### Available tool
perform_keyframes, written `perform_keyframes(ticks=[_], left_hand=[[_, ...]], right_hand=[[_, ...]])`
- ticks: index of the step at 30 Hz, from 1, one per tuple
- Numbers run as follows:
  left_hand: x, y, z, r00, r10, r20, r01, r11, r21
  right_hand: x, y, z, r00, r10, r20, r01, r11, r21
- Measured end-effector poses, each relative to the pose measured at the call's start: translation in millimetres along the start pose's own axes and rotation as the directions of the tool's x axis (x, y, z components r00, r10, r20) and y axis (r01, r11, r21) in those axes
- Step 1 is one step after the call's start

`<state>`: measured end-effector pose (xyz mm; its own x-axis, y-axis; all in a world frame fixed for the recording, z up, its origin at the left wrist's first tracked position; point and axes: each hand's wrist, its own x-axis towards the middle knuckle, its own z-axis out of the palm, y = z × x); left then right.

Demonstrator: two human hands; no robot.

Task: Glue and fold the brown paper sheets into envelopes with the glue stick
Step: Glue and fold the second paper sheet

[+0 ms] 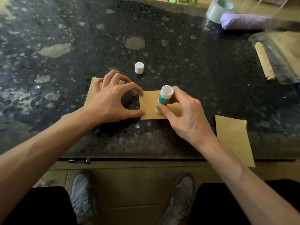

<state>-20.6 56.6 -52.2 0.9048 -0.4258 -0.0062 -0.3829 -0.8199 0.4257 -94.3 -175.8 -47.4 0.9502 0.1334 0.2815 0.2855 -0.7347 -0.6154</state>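
1. Two hands are working one brown sheet (149,109) at the centre of the frame. The right hand (183,117) is pinching the glue stick (164,98) in a thumb-and-finger grip, its lower end meeting the paper.
2. The left hand (112,101) is spreading wide, its thumb and forefinger pinning the sheet's left edge.
3. To do this well, I'd say short, light strokes along the margin, pressing away from the pinned edge so the paper isn't buckling.
4. The white cap (139,67) is standing just above. Spare sheets are lying at centre left (91,91) and lower right (232,137).
5. The dark speckled surface (81,38) is carrying a tape roll (217,10), a purple bundle (243,21) and a spiral notebook (266,62) at upper right.
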Motion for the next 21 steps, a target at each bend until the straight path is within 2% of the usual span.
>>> perform_keyframes(ticks=[7, 21], left_hand=[[0, 0, 1, 1.0, -0.005, 0.01, 0.005, 1.0, -0.003], [1, -4, 1, 0.999, 0.002, 0.04, -0.001, 1.0, -0.005]], right_hand=[[-3, 3, -3, 0.999, 0.016, -0.034, -0.017, 1.0, -0.025], [-9, 7, -16, 0.997, 0.062, 0.035, -0.061, 0.997, -0.043]])
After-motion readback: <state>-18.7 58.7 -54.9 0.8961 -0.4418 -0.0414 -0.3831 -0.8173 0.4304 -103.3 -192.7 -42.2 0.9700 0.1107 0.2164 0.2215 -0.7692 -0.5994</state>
